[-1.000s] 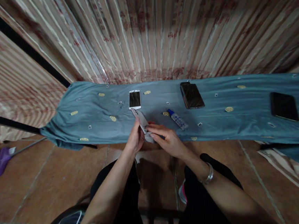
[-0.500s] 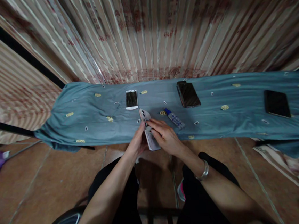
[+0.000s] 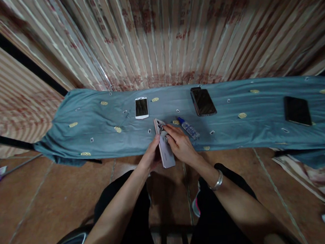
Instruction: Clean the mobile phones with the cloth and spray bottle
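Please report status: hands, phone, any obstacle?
Left hand holds pale phone, back showing. Right hand at its upper back. Bottle close by, apparently not blocking.

In the left hand I see a silvery-lilac phone; beyond the hand, yellow-spotted teal cloth and striped beige curtain.

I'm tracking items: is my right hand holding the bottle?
No, the bottle lies on the cloth; the right hand is over a phone.
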Demonstrator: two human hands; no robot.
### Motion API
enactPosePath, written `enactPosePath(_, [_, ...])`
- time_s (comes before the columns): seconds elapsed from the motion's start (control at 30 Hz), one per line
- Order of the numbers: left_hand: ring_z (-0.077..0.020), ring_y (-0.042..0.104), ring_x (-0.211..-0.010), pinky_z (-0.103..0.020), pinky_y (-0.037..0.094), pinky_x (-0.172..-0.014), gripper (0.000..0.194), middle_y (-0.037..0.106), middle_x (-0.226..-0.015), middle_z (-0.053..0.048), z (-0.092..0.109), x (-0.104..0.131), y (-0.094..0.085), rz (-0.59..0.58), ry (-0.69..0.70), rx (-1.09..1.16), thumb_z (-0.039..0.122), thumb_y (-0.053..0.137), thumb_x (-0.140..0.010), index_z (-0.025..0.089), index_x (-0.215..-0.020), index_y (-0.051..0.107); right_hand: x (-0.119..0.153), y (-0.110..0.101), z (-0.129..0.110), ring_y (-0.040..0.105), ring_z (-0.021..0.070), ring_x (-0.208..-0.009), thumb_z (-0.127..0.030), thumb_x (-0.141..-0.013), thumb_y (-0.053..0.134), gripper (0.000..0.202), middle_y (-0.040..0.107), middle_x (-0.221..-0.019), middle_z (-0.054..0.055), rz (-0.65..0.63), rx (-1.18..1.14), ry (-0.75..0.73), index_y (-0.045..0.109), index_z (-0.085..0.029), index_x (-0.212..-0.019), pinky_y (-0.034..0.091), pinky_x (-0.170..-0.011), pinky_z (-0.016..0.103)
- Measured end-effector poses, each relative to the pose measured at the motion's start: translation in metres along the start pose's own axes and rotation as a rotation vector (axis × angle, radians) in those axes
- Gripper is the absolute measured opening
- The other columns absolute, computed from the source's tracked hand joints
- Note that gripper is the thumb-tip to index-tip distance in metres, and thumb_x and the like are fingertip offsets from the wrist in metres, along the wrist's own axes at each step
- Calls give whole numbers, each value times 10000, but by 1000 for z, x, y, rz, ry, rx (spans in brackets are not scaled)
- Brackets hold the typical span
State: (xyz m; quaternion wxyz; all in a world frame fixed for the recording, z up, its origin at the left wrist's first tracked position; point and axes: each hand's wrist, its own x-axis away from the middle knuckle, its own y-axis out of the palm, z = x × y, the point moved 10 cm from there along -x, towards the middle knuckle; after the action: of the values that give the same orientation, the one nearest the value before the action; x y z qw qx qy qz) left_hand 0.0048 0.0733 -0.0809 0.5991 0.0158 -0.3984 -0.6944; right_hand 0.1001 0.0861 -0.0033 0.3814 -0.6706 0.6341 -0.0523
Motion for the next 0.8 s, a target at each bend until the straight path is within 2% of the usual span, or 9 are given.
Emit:
enactPosePath(0.2, [-323, 673, -1113, -444, 522, -982, 481, 765, -1055, -115, -13, 2, 8, -72, -71, 2, 535, 640, -853, 157, -1142, 718, 1, -5, 10, 529, 275, -1334, -249, -968, 428, 452, 604, -1415, 107, 48, 14, 28, 583, -210, -1391, 392, -1162, 536])
enactPosePath(0.37, [-306, 700, -1058, -459, 552, -941, 466, 758, -1090, -108, -20, 7, 12, -64, -145, -2, 507, 581, -904, 192, -1236, 670, 0, -11, 11, 518, 259, -1346, -238, -971, 411, 457, 607, -1414, 97, 88, 9, 22, 578, -220, -1396, 384, -1168, 525])
enactPosePath(0.5, [-319, 700, -1070, -457, 557, -938, 438, 765, -1042, -123, -26, 9, 16, -71, -195, 15, 477, 570, -920, 170, -1209, 689, -1, -14, 6, 500, 243, -1369, -206, -970, 392, 477, 593, -1434, 89, 85, -9, 3, 556, -222, -1416, 372, -1177, 521])
enactPosePath(0.67, [-302, 697, -1090, -458, 547, -974, 426, 764, -1065, -128, -22, 13, 16, -6, -213, 13, 419, 474, -979, 154, -1248, 669, -2, -14, -3, 486, 219, -1384, -170, -962, 379, 504, 578, -1452, 66, 66, -40, -47, 536, -243, -1435, 368, -1188, 499])
enactPosePath(0.8, [-273, 673, -1153, -434, 508, -1045, 452, 752, -1136, -125, -10, 15, 21, 23, -157, 41, 378, 391, -1014, 144, -1320, 628, -1, -9, -9, 473, 215, -1395, -165, -966, 376, 503, 557, -1475, 51, 41, -46, -84, 541, -259, -1432, 376, -1188, 489])
